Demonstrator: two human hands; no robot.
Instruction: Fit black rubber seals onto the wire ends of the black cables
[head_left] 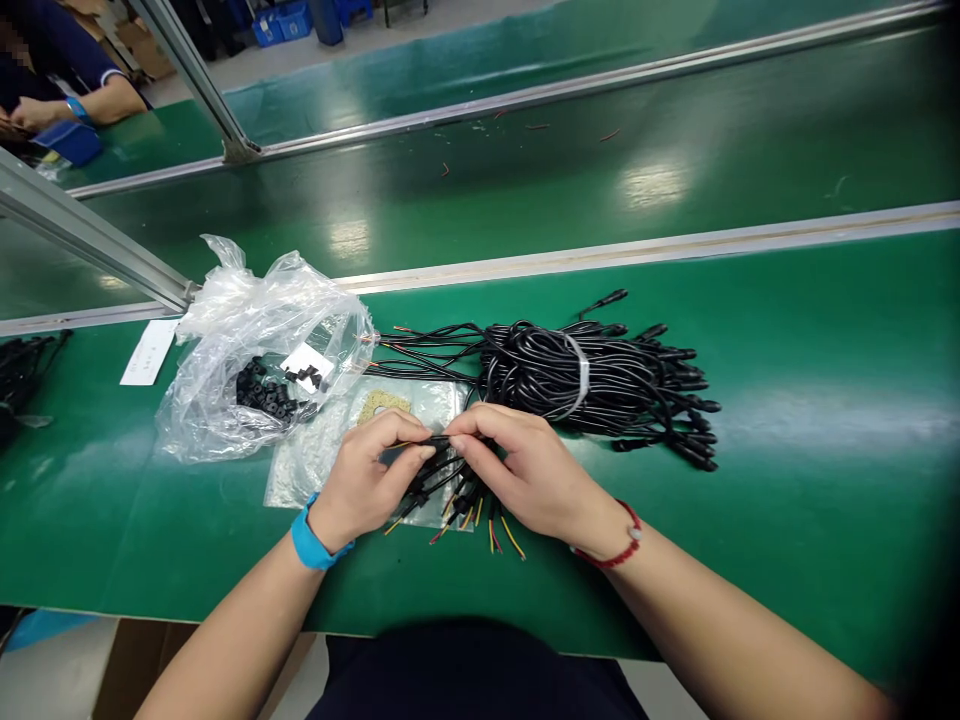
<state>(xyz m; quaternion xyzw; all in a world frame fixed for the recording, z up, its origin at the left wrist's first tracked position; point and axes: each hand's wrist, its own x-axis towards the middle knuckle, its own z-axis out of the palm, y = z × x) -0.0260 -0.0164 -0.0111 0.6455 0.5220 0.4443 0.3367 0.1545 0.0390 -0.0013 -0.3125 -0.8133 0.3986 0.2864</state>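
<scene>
Both my hands meet at the middle of the bench, pinching a thin black cable point(439, 440) between thumbs and forefingers. My left hand point(375, 468) wears a blue wristband; my right hand point(525, 465) has a red bracelet. Below the fingers hang several black cable ends point(469, 490) with yellow and red wires bared at their tips. Just beyond my right hand lies a big bundle of black cables point(532, 370), tied with a pale band, its connectors pointing right. A clear plastic bag point(262, 300) holds small black plastic parts point(266, 392), left of the bundle.
A flat clear bag point(300, 480) and a yellowish piece point(384, 403) lie under my hands. A white paper slip point(149, 352) rests at the left, near a metal post point(90, 235). Across the metal rail point(637, 244), wire scraps lie on the green surface. A co-worker's arm point(112, 100) shows at upper left.
</scene>
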